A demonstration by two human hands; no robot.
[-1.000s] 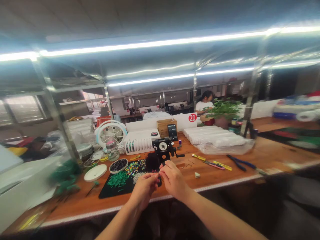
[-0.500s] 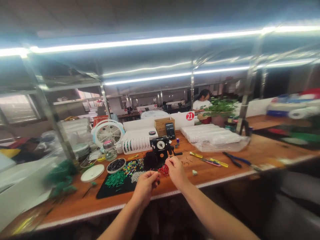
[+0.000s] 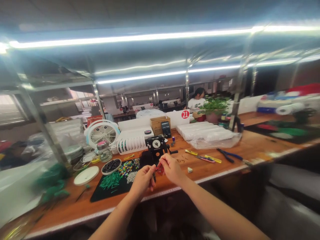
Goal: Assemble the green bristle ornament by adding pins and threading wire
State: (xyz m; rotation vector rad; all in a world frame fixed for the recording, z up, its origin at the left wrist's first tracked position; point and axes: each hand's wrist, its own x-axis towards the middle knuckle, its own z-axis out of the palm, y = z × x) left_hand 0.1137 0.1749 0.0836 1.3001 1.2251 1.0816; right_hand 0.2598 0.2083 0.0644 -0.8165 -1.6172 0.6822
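Both hands meet just above the near edge of the long wooden workbench (image 3: 225,156). The left hand (image 3: 143,180) and the right hand (image 3: 170,168) have their fingertips drawn together on a small cluster of red beads (image 3: 160,168), which sits between the two hands, pinched from either side (too blurred to make out how it is strung).

Just behind the hands stands a small black device with a round white dial (image 3: 156,145). To its left lies a black mat (image 3: 100,195) strewn with green sticks and mixed coloured beads, with a round bowl of dark beads (image 3: 111,165) and a flat white lid (image 3: 86,175) beside it. Farther back is a white desk fan (image 3: 102,132). Off to the right lie dark-handled pliers (image 3: 228,155) and a yellow-handled tool (image 3: 212,159). A person in a white top (image 3: 196,100) sits at a far bench.
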